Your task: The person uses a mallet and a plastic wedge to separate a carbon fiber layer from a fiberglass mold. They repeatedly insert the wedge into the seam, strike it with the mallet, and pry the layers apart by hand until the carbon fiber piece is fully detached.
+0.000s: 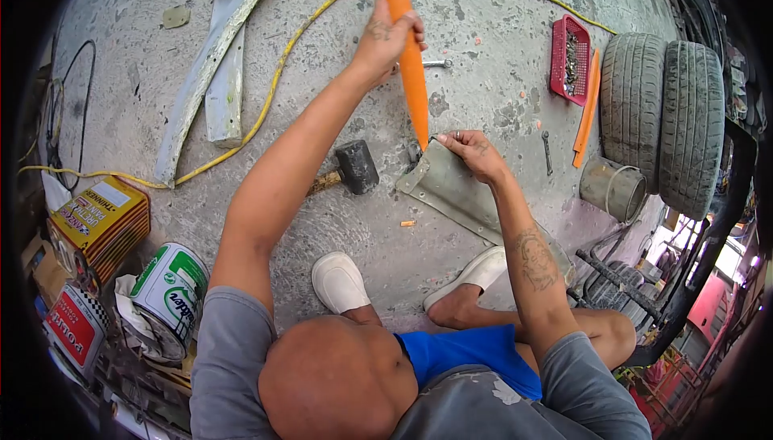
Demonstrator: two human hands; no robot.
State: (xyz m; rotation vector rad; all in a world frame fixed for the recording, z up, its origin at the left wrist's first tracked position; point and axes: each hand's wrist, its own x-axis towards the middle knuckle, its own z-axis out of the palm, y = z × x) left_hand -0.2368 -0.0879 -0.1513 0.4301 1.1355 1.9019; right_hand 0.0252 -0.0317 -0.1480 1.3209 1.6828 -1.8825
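My left hand is wrapped around a long orange strip, which slants down to a narrow tip. That lower tip comes right up to the corner of a grey, slightly curved panel with small holes along its edge. Between thumb and fingers, my right hand pinches the panel's upper edge, just beside the tip. A mallet with a black head and wooden handle lies left of the panel. Close to my left hand, a wrench rests on the floor, partly hidden behind the orange strip.
A red basket of small hardware, another orange strip, a wrench, tires and a grey can are at right. A yellow hose curves past pale curved pieces. Paint cans stand at left.
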